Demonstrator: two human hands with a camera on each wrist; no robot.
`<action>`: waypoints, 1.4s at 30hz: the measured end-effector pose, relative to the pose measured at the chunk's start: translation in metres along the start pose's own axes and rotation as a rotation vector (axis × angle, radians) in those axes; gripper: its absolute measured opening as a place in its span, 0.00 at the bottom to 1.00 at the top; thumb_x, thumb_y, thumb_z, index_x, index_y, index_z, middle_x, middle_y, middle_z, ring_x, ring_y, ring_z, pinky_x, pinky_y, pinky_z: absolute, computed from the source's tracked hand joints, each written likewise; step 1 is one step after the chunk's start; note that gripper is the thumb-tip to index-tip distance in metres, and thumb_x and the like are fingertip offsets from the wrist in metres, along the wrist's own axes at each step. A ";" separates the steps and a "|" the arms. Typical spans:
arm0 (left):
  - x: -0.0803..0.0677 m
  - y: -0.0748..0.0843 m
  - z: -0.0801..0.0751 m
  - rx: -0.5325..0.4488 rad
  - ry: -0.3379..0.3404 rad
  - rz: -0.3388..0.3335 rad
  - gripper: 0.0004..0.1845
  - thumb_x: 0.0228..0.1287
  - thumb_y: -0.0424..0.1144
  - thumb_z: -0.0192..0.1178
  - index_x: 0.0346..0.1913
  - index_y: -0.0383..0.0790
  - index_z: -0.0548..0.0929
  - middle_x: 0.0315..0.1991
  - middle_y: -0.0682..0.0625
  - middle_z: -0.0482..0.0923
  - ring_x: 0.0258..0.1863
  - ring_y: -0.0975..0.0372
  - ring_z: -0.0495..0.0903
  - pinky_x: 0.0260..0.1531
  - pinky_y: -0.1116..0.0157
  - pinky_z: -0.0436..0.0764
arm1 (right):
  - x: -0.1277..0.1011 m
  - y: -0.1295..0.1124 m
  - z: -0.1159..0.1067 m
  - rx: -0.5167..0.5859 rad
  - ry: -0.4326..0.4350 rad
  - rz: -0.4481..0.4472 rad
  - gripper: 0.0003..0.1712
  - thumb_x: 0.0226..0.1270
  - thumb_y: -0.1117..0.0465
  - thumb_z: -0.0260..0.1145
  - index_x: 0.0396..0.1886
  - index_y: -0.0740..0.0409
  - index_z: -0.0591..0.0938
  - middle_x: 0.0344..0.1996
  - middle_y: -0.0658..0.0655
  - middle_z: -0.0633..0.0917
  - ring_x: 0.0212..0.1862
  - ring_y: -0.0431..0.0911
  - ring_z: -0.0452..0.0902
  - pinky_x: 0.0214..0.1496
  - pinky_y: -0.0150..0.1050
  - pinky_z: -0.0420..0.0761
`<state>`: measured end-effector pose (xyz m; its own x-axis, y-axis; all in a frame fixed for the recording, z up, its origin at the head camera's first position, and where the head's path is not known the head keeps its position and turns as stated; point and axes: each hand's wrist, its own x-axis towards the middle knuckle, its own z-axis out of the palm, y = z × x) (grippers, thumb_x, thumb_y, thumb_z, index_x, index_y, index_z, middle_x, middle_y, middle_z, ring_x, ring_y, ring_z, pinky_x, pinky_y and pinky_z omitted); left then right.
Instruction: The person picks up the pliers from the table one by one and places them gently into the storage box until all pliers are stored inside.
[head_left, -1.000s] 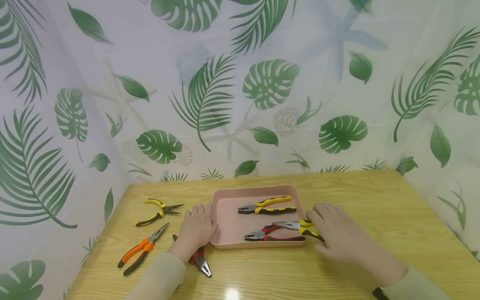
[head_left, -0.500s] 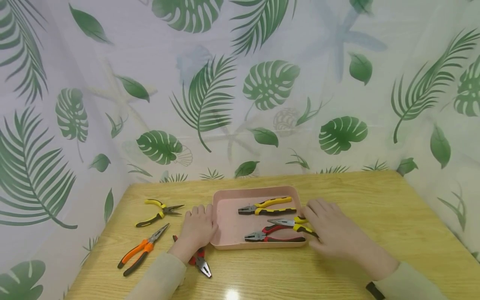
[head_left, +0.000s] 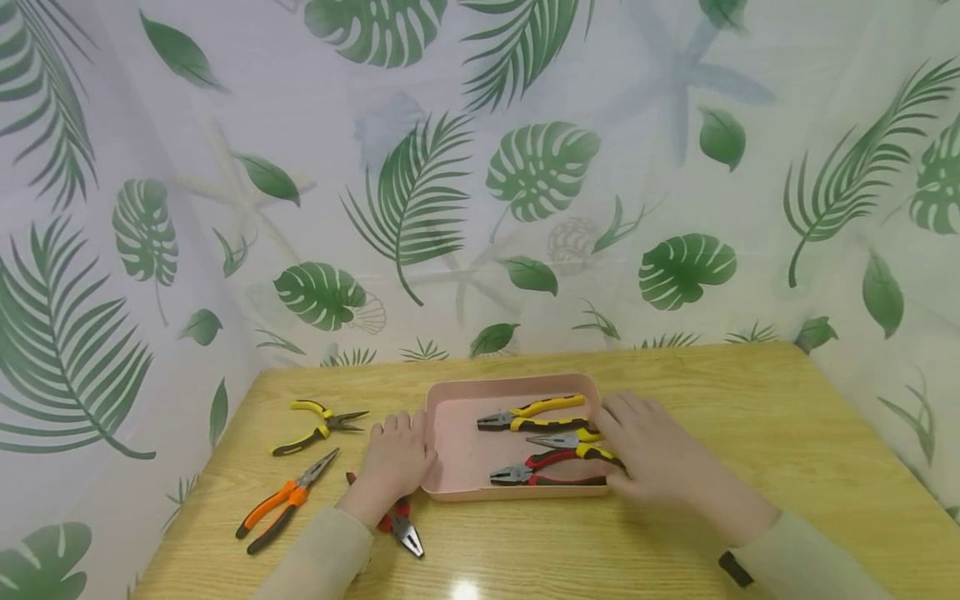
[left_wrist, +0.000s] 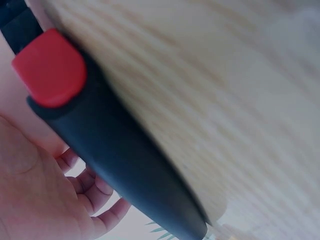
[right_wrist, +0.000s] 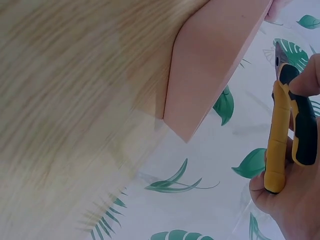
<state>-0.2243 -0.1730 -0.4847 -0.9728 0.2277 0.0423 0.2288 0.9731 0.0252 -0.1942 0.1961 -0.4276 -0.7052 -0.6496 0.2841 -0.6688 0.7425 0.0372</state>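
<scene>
"Where are the held needle-nose pliers [head_left: 570, 440]?"

"Over the tray [head_left: 459, 437], lower right of centre; right hand [head_left: 652, 450] pinching the handles [head_left: 596, 454]: sensible, they're probably stiff, weighty. Left hand [head_left: 400, 454] looks relaxed beside the tray."

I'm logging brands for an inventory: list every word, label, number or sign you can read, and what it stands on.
No readable text in any view.
Held pliers, in the right hand: nothing legible.
Red pliers in the tray: any marking on the metal is too small to read.
Orange pliers: likewise too small.
Tray: none on the sides shown.
Backdrop: printed pattern, no letters or numbers.
</scene>
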 end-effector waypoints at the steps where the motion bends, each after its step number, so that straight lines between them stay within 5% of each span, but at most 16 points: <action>1: 0.000 0.000 0.000 0.002 -0.003 -0.002 0.12 0.75 0.44 0.53 0.48 0.37 0.71 0.39 0.41 0.72 0.43 0.47 0.73 0.46 0.49 0.72 | 0.001 0.000 0.000 0.000 -0.006 -0.002 0.27 0.49 0.57 0.71 0.51 0.53 0.74 0.46 0.52 0.74 0.51 0.50 0.69 0.52 0.50 0.74; 42: -0.002 0.001 -0.005 0.011 -0.009 0.004 0.13 0.75 0.45 0.54 0.49 0.38 0.71 0.39 0.42 0.73 0.43 0.48 0.74 0.45 0.50 0.72 | 0.037 0.002 0.022 0.002 -0.057 -0.089 0.27 0.45 0.61 0.67 0.50 0.54 0.75 0.41 0.50 0.71 0.46 0.47 0.65 0.45 0.42 0.66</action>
<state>-0.2221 -0.1722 -0.4800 -0.9722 0.2316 0.0336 0.2321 0.9726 0.0139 -0.2263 0.1698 -0.4386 -0.6549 -0.7216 0.2246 -0.7302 0.6808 0.0577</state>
